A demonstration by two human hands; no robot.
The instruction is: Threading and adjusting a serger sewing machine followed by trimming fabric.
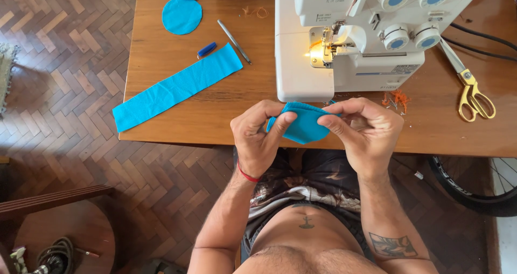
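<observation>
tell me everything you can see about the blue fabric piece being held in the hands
The folded blue fabric piece is plain turquoise cloth, soft and matte, doubled over with a rounded lower edge. Left hand and right hand pinch it from each side, above the table's near edge, in front of the white sewing machine.

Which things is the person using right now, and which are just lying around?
In use:
left hand
right hand
folded blue fabric piece
white sewing machine, lamp lit

Lying about:
blue fabric strip
blue fabric circles
yellow-handled scissors
metal tool
</observation>
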